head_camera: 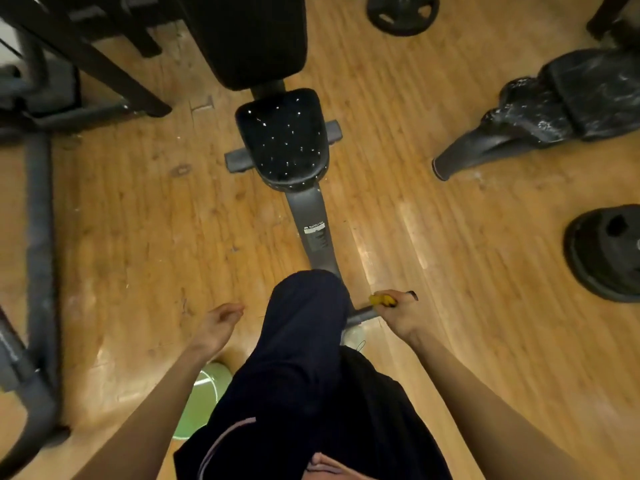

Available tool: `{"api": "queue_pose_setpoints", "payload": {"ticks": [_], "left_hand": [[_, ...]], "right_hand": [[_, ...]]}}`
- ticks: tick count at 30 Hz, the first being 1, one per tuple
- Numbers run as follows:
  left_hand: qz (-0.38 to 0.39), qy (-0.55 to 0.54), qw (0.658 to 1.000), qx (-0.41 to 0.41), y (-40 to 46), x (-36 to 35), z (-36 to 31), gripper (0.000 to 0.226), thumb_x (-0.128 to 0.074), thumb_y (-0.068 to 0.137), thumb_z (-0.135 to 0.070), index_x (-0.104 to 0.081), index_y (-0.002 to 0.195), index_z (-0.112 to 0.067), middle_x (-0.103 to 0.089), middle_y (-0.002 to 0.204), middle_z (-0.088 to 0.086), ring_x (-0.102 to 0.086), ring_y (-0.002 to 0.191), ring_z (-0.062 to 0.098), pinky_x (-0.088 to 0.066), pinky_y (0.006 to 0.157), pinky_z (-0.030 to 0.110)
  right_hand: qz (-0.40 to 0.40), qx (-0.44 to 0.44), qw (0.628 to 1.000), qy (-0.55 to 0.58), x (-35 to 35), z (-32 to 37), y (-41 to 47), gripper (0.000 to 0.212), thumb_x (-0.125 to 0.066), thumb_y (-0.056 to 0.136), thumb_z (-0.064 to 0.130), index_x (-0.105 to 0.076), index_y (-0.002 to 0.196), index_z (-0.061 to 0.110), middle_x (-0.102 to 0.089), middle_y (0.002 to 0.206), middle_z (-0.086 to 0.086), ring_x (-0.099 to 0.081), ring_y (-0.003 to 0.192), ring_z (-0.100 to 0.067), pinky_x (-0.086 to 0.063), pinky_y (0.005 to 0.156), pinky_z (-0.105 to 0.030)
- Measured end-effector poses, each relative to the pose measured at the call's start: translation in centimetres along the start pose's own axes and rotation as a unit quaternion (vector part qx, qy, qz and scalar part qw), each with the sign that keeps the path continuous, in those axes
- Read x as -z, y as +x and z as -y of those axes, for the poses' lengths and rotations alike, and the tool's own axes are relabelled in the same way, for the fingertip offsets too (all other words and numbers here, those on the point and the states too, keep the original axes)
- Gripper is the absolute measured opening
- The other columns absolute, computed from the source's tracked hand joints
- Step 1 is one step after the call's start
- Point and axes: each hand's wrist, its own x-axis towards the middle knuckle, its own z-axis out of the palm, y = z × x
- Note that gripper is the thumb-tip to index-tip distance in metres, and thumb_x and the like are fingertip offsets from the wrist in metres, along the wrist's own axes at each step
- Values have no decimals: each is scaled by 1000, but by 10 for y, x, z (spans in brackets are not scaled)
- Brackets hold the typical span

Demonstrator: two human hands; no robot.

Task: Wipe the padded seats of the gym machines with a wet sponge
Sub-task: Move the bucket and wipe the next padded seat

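Glistening with scattered droplets, the padded seat (282, 140) is seen at frame centre, mounted on a grey frame beam (314, 230) that runs toward the viewer. The black back pad (256, 39) adjoins the seat's far edge. The yellow sponge (381, 300) is gripped in the right hand (398, 311), fingers curled around it, well short of the seat and just above the beam's cross foot (362, 315). The left hand (218, 327) is held loosely curled over the floor with nothing in it. A raised knee in dark trousers (308, 327) lies between the two hands and covers the near end of the beam. A green bucket (204, 393) is partly hidden beneath the left forearm. Weight plates (403, 12) lie on the wooden floor (138, 220) at the upper right and right edge. A plastic-wrapped machine part (554, 105) lies right of the seat, well apart. Dark machine frames (41, 202) occupy the left side.
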Motion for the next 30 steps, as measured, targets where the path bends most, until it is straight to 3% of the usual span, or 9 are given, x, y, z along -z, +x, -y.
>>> {"api": "queue_pose_setpoints", "payload": {"ticks": [2, 4, 9, 15, 20, 22, 24, 26, 30], "left_hand": [[-14, -18, 999, 23, 3, 6, -2, 23, -53, 99, -9, -65, 118, -6, -64, 126, 12, -53, 126, 25, -31, 108, 23], [-24, -27, 999, 35, 6, 11, -7, 24, -53, 99, -11, -65, 120, -8, -64, 126, 11, -54, 125, 25, -32, 107, 27], [-30, -47, 998, 31, 32, 23, -39, 24, -52, 100, -15, -65, 120, -14, -63, 125, 3, -51, 119, 14, -30, 104, 23], [9, -62, 998, -10, 107, 50, -119, 27, -48, 102, -17, -62, 125, -12, -59, 124, -1, -46, 113, 7, -27, 97, 16], [65, -25, 995, -78, 165, 80, -188, 27, -48, 102, -23, -62, 124, -16, -60, 131, -1, -48, 115, 6, -31, 95, 19], [80, -14, 991, -102, 184, 91, -212, 28, -48, 102, -21, -62, 126, -15, -60, 130, 0, -49, 114, 6, -33, 92, 16], [76, -18, 990, -121, 199, 99, -233, 28, -49, 102, -17, -62, 127, -12, -60, 128, -1, -50, 114, 5, -35, 84, 6], [78, -23, 988, -131, 211, 104, -251, 29, -48, 102, -16, -61, 127, -13, -60, 125, -4, -50, 112, 3, -35, 77, -2], [98, -4, 985, -141, 233, 102, -272, 30, -47, 102, -18, -60, 129, -17, -60, 131, -2, -52, 121, 8, -35, 95, 14]], "right_hand": [[21, 16, 1000, 7, 6, 30, 16, 17, -63, 87, 7, -71, 101, 12, -64, 90, -2, -59, 88, -18, -47, 81, -27], [32, 27, 999, 3, 7, 50, 32, 16, -65, 87, 8, -71, 102, 11, -66, 92, -4, -59, 89, -17, -48, 84, -28], [38, 36, 999, 12, 4, 85, 68, 16, -67, 87, 10, -71, 100, 2, -63, 89, -1, -56, 85, -13, -40, 73, -14], [37, -12, 999, 1, 5, 122, 126, 21, -68, 87, 14, -72, 107, 13, -66, 99, -1, -62, 99, -22, -49, 88, -30], [12, -57, 998, 9, 11, 158, 163, 22, -66, 89, 10, -70, 110, 8, -67, 104, -6, -56, 88, -16, -40, 70, -16], [2, -62, 998, 16, 14, 172, 178, 21, -64, 89, 5, -69, 110, 4, -64, 92, -5, -52, 74, -13, -38, 53, -8], [-7, -62, 998, 26, 15, 185, 194, 20, -63, 90, 4, -69, 109, 3, -58, 76, 2, -45, 61, -8, -37, 46, -5], [-11, -48, 999, 17, 13, 197, 211, 21, -62, 91, 5, -69, 111, 1, -56, 73, 5, -44, 59, -6, -37, 47, -5], [-19, -8, 1000, 23, 9, 222, 241, 25, -61, 92, 3, -66, 116, 0, -62, 85, 1, -49, 64, -5, -40, 55, -3]]}}
